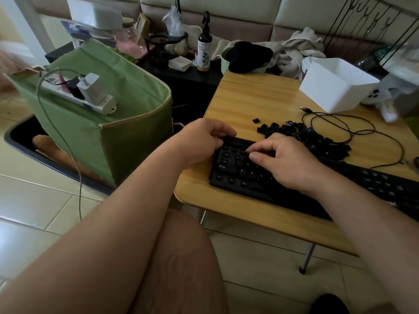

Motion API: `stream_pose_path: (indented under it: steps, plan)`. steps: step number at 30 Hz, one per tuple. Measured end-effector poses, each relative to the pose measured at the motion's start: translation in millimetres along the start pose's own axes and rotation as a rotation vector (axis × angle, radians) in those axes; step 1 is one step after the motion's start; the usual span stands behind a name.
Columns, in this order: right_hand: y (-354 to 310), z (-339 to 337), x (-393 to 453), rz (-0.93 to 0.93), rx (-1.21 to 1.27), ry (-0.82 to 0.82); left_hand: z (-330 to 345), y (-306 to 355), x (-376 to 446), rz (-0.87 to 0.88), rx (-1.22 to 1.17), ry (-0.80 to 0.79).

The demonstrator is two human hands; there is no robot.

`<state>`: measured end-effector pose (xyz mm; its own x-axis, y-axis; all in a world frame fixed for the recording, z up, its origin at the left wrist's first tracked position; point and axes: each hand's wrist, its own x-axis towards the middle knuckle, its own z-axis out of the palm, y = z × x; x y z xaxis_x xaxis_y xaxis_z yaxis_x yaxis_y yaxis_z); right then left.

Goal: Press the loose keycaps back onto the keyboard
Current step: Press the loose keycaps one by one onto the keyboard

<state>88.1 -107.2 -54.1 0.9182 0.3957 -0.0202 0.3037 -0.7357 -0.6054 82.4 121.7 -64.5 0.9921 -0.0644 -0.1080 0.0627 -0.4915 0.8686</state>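
Steadying the keyboard [235, 171] is done by the left hand [199, 143], its grip curled round the far left corner so pressure does not shift the board. The right hand [281, 159], fingers bent, is pressed down on the upper rows; whether a keycap is under them cannot be told. Loose keycaps [317, 139] are heaped just beyond, within reach on the counter [244, 98].

Pale tiled floor [34, 200], wooden table [249, 103], perhaps a padded sofa [238, 17].
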Motion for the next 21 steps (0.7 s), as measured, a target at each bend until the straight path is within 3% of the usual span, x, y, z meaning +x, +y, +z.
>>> stream_pose_path:
  steps: [12,21]
  plan:
    - [-8,10,-9,-0.11,-0.24,0.125,-9,-4,-1,0.045,0.008,-0.034]
    - [-26,-3,0,-0.042,-0.413,0.001,-9,-2,0,0.029,0.001,-0.035]
